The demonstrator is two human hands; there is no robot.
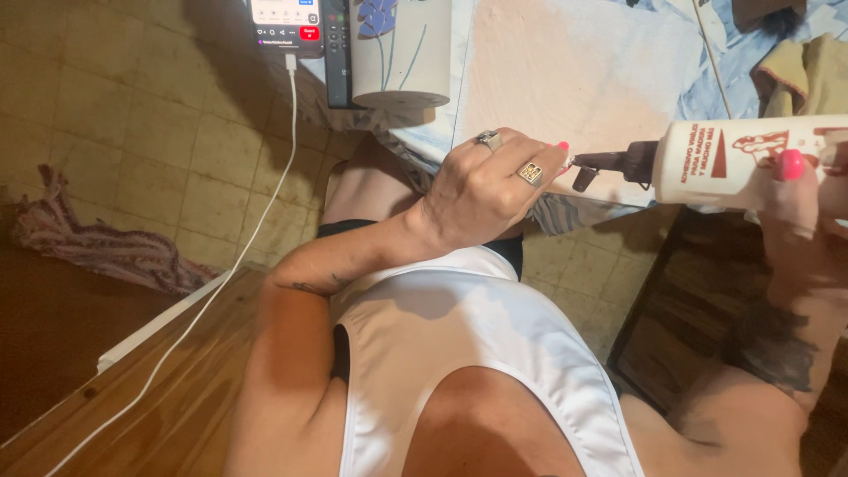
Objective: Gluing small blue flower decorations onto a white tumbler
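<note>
A table (565, 79) under a pale cloth with blue patches carries a phone (284, 26), a remote (336, 53), a flowered cylinder (402, 53) and folded rags (808, 75); a white cable (265, 203) hangs from the phone

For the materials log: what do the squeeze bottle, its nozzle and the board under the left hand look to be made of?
Squeeze bottle, held by the right hand: likely soft plastic, white, smooth, faintly glossy. Nozzle: dark brown, hard-looking plastic with a hinged cap. Board beneath the left hand: pale, matte and flat, possibly wood or fibreboard; the look leaves it open.
</note>
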